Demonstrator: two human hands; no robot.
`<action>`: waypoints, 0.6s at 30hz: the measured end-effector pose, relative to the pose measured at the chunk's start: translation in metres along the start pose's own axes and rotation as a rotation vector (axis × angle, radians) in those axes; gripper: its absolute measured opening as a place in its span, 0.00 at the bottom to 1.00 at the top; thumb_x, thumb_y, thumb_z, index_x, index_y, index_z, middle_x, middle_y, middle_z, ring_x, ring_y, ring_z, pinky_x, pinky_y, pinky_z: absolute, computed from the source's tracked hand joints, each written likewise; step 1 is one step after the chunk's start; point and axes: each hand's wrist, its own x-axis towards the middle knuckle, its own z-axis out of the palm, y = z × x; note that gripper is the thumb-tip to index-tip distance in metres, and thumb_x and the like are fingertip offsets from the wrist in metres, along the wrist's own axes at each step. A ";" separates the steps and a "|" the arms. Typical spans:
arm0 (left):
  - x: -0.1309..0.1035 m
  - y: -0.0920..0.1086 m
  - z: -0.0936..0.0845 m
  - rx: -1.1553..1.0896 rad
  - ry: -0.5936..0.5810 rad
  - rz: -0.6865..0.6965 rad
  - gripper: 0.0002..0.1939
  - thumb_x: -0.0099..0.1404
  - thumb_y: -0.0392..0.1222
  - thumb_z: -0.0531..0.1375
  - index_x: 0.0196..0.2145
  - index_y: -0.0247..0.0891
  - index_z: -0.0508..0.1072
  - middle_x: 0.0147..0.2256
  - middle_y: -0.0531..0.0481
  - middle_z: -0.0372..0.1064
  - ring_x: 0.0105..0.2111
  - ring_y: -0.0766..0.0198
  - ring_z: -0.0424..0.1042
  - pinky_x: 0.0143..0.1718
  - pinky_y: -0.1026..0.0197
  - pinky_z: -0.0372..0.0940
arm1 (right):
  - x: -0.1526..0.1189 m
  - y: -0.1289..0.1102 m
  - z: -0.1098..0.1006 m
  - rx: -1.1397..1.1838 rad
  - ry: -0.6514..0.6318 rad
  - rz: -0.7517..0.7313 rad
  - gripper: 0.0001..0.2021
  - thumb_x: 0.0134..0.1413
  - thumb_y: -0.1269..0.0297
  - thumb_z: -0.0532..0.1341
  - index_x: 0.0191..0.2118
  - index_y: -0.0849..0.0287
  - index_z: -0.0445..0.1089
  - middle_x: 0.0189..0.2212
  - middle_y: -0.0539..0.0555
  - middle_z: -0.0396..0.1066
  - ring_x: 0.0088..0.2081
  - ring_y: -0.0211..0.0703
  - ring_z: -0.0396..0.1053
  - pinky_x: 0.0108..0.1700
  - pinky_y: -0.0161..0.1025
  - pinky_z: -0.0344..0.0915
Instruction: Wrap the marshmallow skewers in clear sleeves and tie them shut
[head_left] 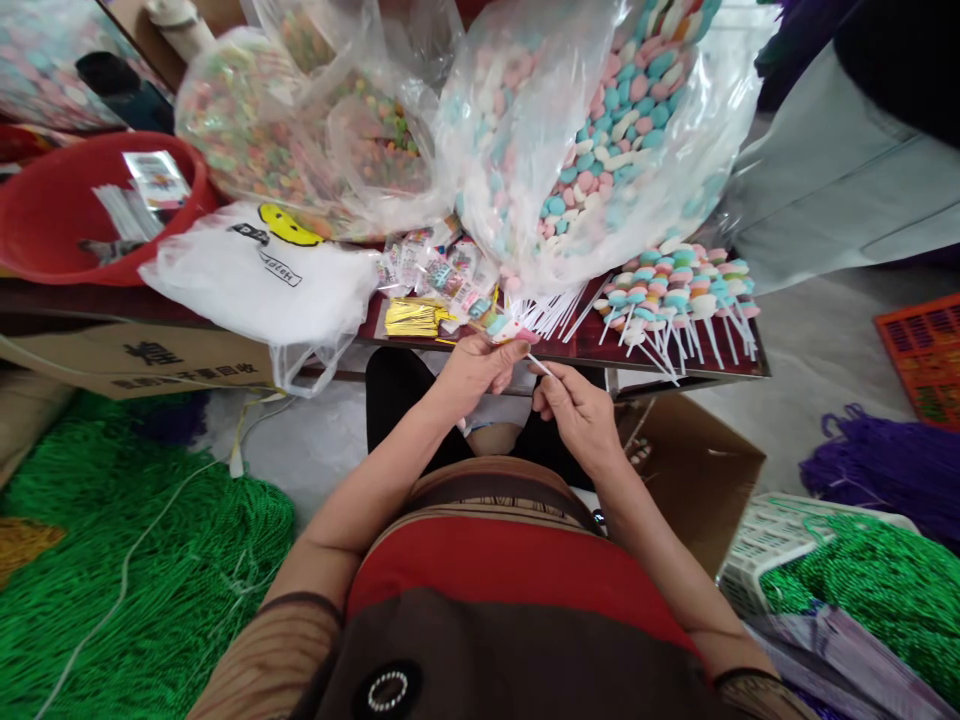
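Observation:
Just in front of the table edge, my left hand is closed on a candy skewer of pastel pieces, partly hidden by the fingers. My right hand pinches the white stick that comes out of the candy. Beyond my left hand lie yellow twist ties and small printed wrappers. Loose white sticks are past my right hand. Finished-looking candy skewers are piled at the table's right end, their sticks pointing towards me.
Big clear bags of pastel candy and of sugared candy stand at the back. A red basin and a white plastic bag are left. An open carton and a white basket stand low right; a person's trousers show beyond.

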 end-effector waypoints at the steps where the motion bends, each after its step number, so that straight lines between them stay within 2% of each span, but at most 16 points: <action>1: 0.000 0.002 -0.002 0.032 -0.017 0.008 0.28 0.52 0.66 0.70 0.33 0.35 0.78 0.12 0.63 0.51 0.13 0.75 0.51 0.17 0.66 0.45 | 0.000 -0.001 -0.002 0.007 -0.001 0.009 0.17 0.67 0.51 0.56 0.45 0.57 0.77 0.21 0.46 0.69 0.21 0.34 0.64 0.28 0.34 0.65; 5: -0.003 0.011 -0.008 0.234 -0.081 0.031 0.32 0.59 0.70 0.62 0.36 0.34 0.79 0.14 0.61 0.53 0.15 0.74 0.51 0.19 0.65 0.47 | 0.000 -0.003 -0.007 -0.010 -0.069 0.033 0.19 0.67 0.50 0.55 0.44 0.57 0.78 0.21 0.47 0.70 0.22 0.35 0.65 0.28 0.34 0.65; 8: -0.005 0.015 -0.012 0.506 -0.013 0.149 0.35 0.62 0.74 0.54 0.30 0.34 0.76 0.16 0.58 0.57 0.18 0.72 0.55 0.22 0.64 0.50 | 0.000 -0.005 -0.006 -0.071 -0.137 0.018 0.19 0.67 0.52 0.55 0.41 0.58 0.79 0.21 0.48 0.70 0.23 0.36 0.66 0.30 0.35 0.65; 10: -0.005 0.016 -0.015 0.708 0.004 0.252 0.37 0.63 0.75 0.50 0.25 0.35 0.73 0.17 0.55 0.58 0.21 0.69 0.58 0.25 0.63 0.51 | 0.001 -0.005 -0.004 -0.060 -0.138 0.034 0.19 0.67 0.51 0.55 0.39 0.58 0.79 0.21 0.48 0.70 0.23 0.36 0.66 0.31 0.35 0.65; 13: -0.006 0.018 -0.019 0.900 -0.106 0.293 0.37 0.68 0.72 0.46 0.20 0.37 0.68 0.17 0.53 0.59 0.22 0.67 0.61 0.26 0.63 0.51 | 0.001 -0.007 0.000 0.026 -0.116 0.084 0.19 0.66 0.48 0.56 0.39 0.58 0.78 0.20 0.48 0.70 0.22 0.36 0.66 0.30 0.35 0.65; 16: -0.009 0.020 -0.021 0.960 -0.225 0.262 0.36 0.71 0.67 0.44 0.19 0.37 0.66 0.17 0.52 0.61 0.22 0.66 0.62 0.27 0.63 0.52 | 0.001 -0.009 0.005 0.109 -0.103 0.119 0.20 0.65 0.46 0.57 0.39 0.58 0.77 0.19 0.46 0.68 0.21 0.35 0.63 0.28 0.35 0.64; 18: -0.011 0.022 -0.025 0.950 -0.242 0.236 0.35 0.71 0.67 0.45 0.20 0.37 0.67 0.18 0.51 0.63 0.22 0.66 0.63 0.27 0.63 0.52 | 0.002 -0.009 0.007 0.158 -0.097 0.130 0.19 0.64 0.46 0.58 0.38 0.57 0.76 0.18 0.45 0.67 0.20 0.35 0.62 0.27 0.34 0.63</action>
